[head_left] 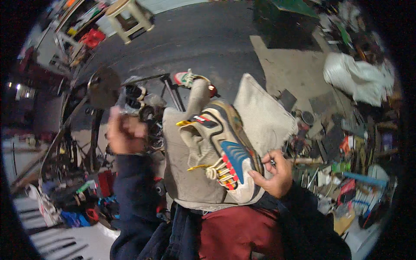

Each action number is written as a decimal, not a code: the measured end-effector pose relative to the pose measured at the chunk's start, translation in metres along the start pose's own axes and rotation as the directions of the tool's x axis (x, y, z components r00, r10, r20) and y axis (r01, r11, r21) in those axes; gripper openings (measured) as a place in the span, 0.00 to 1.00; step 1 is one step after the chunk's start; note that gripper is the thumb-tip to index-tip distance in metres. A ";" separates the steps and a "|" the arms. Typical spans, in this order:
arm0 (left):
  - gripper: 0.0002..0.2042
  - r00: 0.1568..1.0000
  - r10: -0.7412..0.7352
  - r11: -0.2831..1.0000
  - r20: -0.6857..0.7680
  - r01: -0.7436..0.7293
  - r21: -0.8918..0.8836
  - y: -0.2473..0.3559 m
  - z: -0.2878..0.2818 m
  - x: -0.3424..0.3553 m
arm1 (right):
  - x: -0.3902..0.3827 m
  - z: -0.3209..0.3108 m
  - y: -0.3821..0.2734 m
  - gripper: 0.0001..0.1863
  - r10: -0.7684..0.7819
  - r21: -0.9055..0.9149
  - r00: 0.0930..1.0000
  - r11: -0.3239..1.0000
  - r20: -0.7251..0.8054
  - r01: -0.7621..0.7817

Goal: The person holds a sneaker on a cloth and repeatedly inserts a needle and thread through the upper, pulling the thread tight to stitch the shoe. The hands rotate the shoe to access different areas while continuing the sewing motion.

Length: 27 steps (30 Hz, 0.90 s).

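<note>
A beige sneaker (237, 151) with a blue side panel, red lace loops and yellow tabs lies on its side across my lap, sole edge to the right, toe toward me. Grey cloth (184, 169) covers my legs under it. My right hand (277, 175) is at the toe end, its thumb against the sneaker. Its other fingers curl around a small dark, metal-looking piece (272, 161) that I cannot make out. Off to the left, my left hand (125, 133) is raised clear of the sneaker. Motion smears its fingers, so their state is unclear.
A metal stand with a round disc (104, 86) is at the left. Tools and scraps crowd the floor on both sides. A stool (129, 19) stands far left, a white sack (357, 78) far right. My red-and-white shoe (187, 79) is ahead.
</note>
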<state>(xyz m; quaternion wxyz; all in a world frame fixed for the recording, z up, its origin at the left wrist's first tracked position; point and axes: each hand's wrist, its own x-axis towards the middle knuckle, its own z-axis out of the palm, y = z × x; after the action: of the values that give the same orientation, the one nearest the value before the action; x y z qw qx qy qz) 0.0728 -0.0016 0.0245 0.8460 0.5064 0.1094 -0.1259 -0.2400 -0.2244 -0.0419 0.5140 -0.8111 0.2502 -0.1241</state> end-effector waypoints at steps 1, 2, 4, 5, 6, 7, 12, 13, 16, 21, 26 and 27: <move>0.20 0.978 0.067 0.996 0.198 -0.079 0.051 0.015 -0.001 0.009 | 0.000 0.002 0.000 0.26 -0.022 -0.016 0.999 1.000 -0.037 0.022; 0.21 0.962 0.107 0.991 0.251 -0.123 0.046 0.024 -0.003 0.013 | 0.001 0.005 0.001 0.26 -0.041 -0.042 0.997 0.998 -0.067 0.038; 0.21 0.965 0.256 0.924 0.063 -0.263 0.276 0.013 -0.007 -0.002 | 0.002 0.002 0.002 0.25 -0.044 -0.012 0.998 0.999 -0.048 0.044; 0.21 0.930 0.330 0.847 0.161 -0.367 0.385 0.002 -0.008 -0.019 | 0.003 0.002 0.002 0.25 -0.035 0.007 0.999 0.999 -0.031 0.035; 0.22 0.732 0.541 0.545 0.414 -0.681 0.490 -0.019 -0.007 -0.040 | 0.004 -0.001 0.001 0.25 -0.021 0.030 1.000 0.999 -0.015 0.022; 0.22 0.720 0.450 0.423 0.528 -0.693 0.584 -0.026 -0.008 -0.068 | 0.004 -0.003 -0.001 0.22 -0.016 0.043 1.000 0.999 -0.014 0.016; 0.05 0.293 -0.052 0.265 0.955 -0.918 0.296 -0.074 0.036 -0.142 | -0.001 -0.023 -0.020 0.12 0.076 0.261 0.991 0.960 0.106 -0.101; 0.09 0.280 -0.048 0.240 0.959 -0.928 0.283 -0.081 0.045 -0.144 | -0.002 -0.027 -0.024 0.11 0.058 0.250 0.988 0.964 0.144 -0.093; 0.15 0.266 -0.102 0.180 0.959 -0.943 0.280 -0.094 0.057 -0.142 | -0.008 -0.035 -0.031 0.10 -0.193 0.192 0.965 0.969 0.178 0.159; 0.09 0.327 -0.090 0.259 0.941 -0.905 0.339 -0.105 0.044 -0.136 | -0.016 -0.041 -0.030 0.10 -0.009 0.179 0.982 0.983 0.188 -0.025; 0.06 0.432 -0.089 0.283 0.898 -0.853 0.438 -0.110 0.046 -0.140 | -0.006 -0.044 -0.025 0.10 0.051 0.102 0.977 0.992 0.209 -0.073; 0.05 0.448 -0.066 0.295 0.891 -0.845 0.447 -0.110 0.047 -0.141 | -0.003 -0.042 -0.023 0.10 0.011 0.030 0.982 0.999 0.189 -0.017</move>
<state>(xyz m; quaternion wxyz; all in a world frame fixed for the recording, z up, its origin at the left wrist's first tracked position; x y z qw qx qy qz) -0.0932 -0.0792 -0.0010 0.3921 0.7569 -0.5089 -0.1196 -0.2551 -0.2475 -0.0023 0.5490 -0.8092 0.2042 -0.0467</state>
